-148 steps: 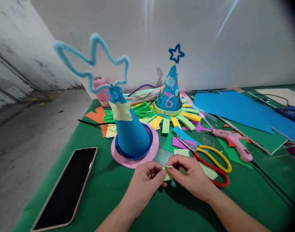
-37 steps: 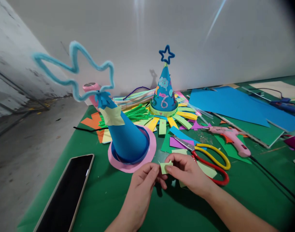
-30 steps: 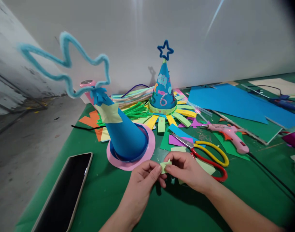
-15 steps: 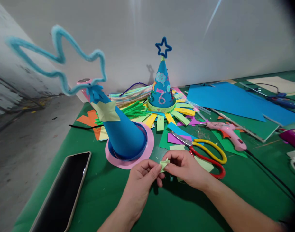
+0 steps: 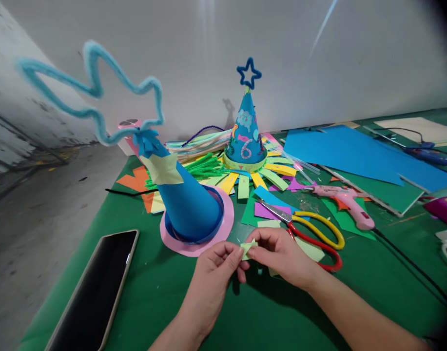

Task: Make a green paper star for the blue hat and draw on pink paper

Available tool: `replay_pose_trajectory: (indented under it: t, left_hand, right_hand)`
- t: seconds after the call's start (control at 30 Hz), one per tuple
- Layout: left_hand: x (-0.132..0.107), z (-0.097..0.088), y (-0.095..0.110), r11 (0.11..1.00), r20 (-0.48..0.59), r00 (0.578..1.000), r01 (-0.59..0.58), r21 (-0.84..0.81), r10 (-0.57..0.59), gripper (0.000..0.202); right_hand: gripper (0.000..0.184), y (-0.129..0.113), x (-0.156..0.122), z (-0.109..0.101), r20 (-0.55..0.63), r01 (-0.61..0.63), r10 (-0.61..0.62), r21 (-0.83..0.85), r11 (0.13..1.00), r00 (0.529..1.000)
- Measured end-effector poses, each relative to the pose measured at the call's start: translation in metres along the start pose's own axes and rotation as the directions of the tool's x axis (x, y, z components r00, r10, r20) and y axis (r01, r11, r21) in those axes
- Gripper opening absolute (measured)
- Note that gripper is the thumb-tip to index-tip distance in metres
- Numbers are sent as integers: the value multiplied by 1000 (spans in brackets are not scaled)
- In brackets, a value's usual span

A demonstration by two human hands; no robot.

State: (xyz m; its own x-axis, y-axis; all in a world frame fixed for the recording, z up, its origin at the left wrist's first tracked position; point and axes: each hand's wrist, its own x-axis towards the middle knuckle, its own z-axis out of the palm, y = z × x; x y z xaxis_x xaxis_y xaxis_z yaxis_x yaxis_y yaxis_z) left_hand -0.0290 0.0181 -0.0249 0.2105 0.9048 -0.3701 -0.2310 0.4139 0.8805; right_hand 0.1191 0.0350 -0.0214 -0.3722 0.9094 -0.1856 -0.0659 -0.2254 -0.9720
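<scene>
Between my two hands is a small light-green paper star (image 5: 248, 249), pinched at both sides. My left hand (image 5: 216, 273) grips its left edge with thumb and fingers. From the right, my right hand (image 5: 283, 253) pinches the other side, and its fingertips hide part of the paper. Just beyond my left hand stands a blue paper cone hat (image 5: 190, 204) with a pink brim (image 5: 228, 214). It carries a pale-green paper star (image 5: 162, 169) and a large light-blue pipe-cleaner star (image 5: 93, 73) at its tip. Scissors (image 5: 316, 236) with red and yellow handles lie behind my right hand.
A phone (image 5: 95, 292) lies at the left front of the green table. Farther back stands a decorated blue cone hat (image 5: 246, 129), near green pipe cleaners (image 5: 206, 166). To the right are a pink glue gun (image 5: 349, 204) with a trailing cord and blue sheets (image 5: 340, 151).
The small paper star turns slightly between my fingertips. Both hands stay in almost the same place, and the view shifts very slightly.
</scene>
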Motion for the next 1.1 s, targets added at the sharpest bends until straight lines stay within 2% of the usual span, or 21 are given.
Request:
replay_pose_trajectory:
  t: [0.33, 1.1]
  left_hand:
    - [-1, 2, 0, 992, 37, 997, 67, -109, -64, 17]
    - [0, 5, -2, 1000, -92, 996, 6, -14, -7, 20]
  right_hand:
    - [19, 5, 1, 1, -26, -13, 13, 1, 1000, 1000]
    - [18, 3, 0, 3, -40, -27, 27, 6, 1000, 999]
